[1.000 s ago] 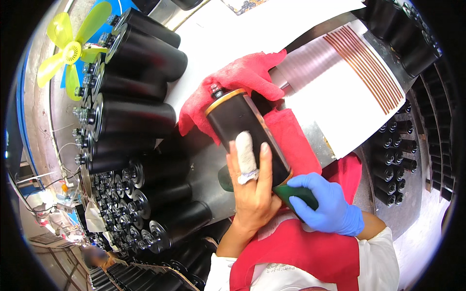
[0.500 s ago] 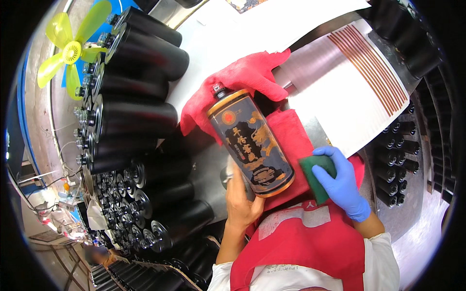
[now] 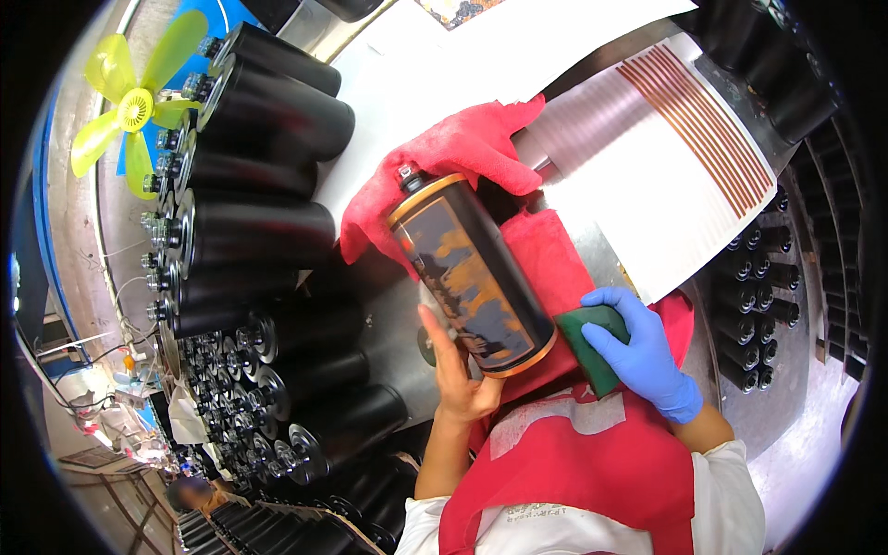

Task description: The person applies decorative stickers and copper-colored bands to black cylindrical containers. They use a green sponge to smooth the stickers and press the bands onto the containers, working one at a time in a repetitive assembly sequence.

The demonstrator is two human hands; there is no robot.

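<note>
A black bottle (image 3: 467, 277) with gold rims and a grey-and-gold patterned panel lies tilted across a red cloth (image 3: 435, 148), its clear-topped neck pointing up and left. My bare left hand (image 3: 462, 393) grips its lower end, fingers along the left side and thumb at the base. In my right hand (image 3: 643, 351), covered by a blue glove, a green scouring pad (image 3: 597, 356) is pinched between thumb and fingers. The pad's left edge is close beside the bottle's base; I cannot tell whether they touch. Part of the left hand is hidden behind the bottle.
Black bottles (image 3: 259, 231) lie stacked on the left, with more on the right. A yellow-green fan (image 3: 135, 109) stands at the far left. A white sheet with brown strips (image 3: 703, 129) lies at the upper right of the metal worktop (image 3: 407, 310).
The bottle has turned about its length, its patterned panel shifting left and plain black side showing on the right. The scouring pad has moved slightly left, toward the base.
</note>
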